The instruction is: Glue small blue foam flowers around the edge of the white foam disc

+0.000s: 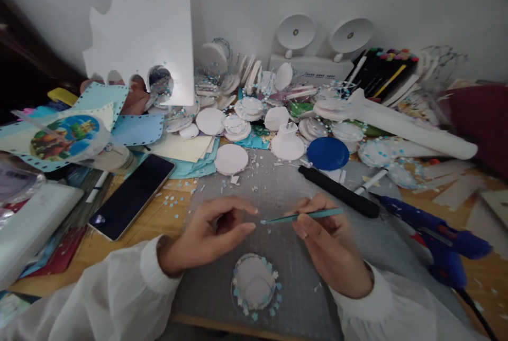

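Over the middle of the grey mat [299,298], the right hand [333,248] has its fingers clamped on blue tweezers [323,214], their tip reaching toward the left hand [212,227], whose thumb and forefinger stand apart. Nearer the mat's front edge lies a white disc [254,280] ringed with small blue pieces [254,316], open mat either side. Beyond the right hand, a black tube [339,192] and glue gun [434,235] limit room.

Loose white sleeves [107,291], gathered cuffs [151,263].

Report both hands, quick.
Left hand: open, thumb and forefinger apart, nothing visible between their tips.
Right hand: closed, holding teal tweezers between thumb and fingers.
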`<state>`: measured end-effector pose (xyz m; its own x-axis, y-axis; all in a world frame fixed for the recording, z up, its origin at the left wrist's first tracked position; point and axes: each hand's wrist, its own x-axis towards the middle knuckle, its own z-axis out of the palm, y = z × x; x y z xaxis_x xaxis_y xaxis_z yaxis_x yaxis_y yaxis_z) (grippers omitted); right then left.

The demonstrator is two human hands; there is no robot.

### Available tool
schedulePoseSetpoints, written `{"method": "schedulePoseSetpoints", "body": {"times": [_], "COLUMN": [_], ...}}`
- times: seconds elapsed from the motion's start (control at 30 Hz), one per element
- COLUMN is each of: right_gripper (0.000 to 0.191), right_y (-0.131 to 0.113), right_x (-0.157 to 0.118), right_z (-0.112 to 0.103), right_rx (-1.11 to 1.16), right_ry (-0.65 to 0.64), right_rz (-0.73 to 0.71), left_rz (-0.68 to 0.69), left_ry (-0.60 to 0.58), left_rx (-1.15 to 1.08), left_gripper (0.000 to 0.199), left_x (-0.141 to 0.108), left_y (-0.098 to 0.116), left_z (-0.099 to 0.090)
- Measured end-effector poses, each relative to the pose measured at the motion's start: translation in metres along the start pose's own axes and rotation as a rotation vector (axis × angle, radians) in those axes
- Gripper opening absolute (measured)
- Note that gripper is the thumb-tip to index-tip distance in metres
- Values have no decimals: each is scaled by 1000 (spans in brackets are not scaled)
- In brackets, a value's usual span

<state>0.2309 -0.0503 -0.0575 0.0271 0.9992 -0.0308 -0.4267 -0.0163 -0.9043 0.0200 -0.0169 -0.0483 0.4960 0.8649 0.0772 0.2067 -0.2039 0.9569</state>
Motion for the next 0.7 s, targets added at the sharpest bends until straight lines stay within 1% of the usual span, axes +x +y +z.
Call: {"method": "schedulePoseSetpoints", "body": {"times": [0.03, 0.1, 0.2, 0.4, 0.57, 0.7], "right_gripper": [10, 9, 8, 9, 9, 9], "right_y": [1, 3, 6, 8, 9, 11], "right_x": [-1, -2, -3, -4, -2, -1], "right_z": [-1, -2, -3, -4, -6, -8], "right_rx": [-12, -28, -36, -52, -54, -70], "right_ry": [-2, -9, -25, -58, -22, -28], "right_rz": [-7, -11, -5, -20, -28, -35], "left_rz": [2, 5, -10, -18, -9, -27], "left_ry": [-26, -42, -10, 52, 52, 57], "left_rx": [-15, -46, -61, -10, -27, -17], "left_gripper": [16, 15, 14, 14, 15, 16], "left_x": [-1, -2, -2, -2, -3, -2], "left_y": [1, 1, -1, 0, 1, -1], "left_z": [1, 2, 3, 3, 2, 2]}}
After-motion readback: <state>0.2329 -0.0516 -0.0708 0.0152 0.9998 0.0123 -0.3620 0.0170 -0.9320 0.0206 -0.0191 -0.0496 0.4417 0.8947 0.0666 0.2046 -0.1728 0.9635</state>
